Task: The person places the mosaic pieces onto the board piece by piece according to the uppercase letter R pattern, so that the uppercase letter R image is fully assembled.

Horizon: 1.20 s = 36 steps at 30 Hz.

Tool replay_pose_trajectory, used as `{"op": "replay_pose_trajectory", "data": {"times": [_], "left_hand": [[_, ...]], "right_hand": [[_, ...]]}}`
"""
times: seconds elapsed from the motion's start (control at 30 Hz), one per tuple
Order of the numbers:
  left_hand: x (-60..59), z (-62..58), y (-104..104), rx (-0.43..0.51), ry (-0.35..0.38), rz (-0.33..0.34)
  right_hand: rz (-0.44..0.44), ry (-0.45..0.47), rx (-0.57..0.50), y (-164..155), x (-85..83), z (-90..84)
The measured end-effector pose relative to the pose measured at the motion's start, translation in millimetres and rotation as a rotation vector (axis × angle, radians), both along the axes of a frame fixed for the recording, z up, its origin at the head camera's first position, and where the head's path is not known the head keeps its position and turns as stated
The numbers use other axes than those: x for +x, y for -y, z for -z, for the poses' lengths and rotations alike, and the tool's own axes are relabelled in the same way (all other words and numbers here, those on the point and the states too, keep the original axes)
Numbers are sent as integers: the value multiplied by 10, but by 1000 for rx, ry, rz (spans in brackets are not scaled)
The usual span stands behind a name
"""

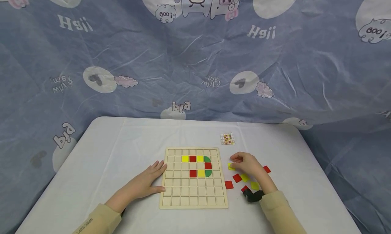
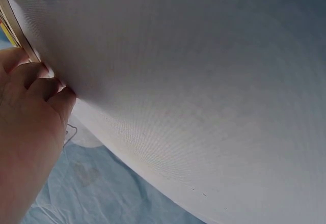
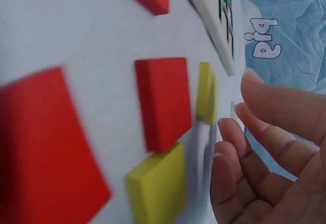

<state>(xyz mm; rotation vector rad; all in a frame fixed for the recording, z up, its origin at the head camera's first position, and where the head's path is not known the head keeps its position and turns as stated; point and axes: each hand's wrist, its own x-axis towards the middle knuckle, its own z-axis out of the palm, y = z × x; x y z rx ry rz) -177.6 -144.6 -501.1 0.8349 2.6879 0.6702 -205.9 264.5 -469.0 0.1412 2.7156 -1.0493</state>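
- Closest to us, loose red and yellow tiles [image 1: 237, 178] sit just right of the wooden grid board [image 1: 193, 193], under our right wrist.
- Our right hand [image 1: 248, 163] hovers right of the board, fingers loosely curled over a yellow tile [image 1: 230, 166]; can't tell if we're actually pinching it.
- Our left hand [image 1: 146, 181] lies flat, fingers straight and together, touching the board's left edge.
- Beyond the board's far right corner sits a small pattern card [image 1: 227, 139].

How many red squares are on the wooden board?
3 red squares on the wooden board: one in the top coloured row, one at the right, one lower left. None looks hidden.
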Motion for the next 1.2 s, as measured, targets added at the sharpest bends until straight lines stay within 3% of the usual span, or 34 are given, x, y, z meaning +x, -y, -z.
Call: {"op": "replay_pose_trajectory", "data": {"times": [0.23,0.87,1.07,1.2], "left_hand": [[7,10,5,3,-7,-4],[8,16,11,7,-5,-3],[8,11,8,-1,-23,7],[14,1,5,-1,-20,5]], "right_hand": [[23,16,12,-28,37,91],[14,77,56,34,22,47],[-11,20,46,85,3,-2],[-25,-51,-27,226,-27,-48]]}}
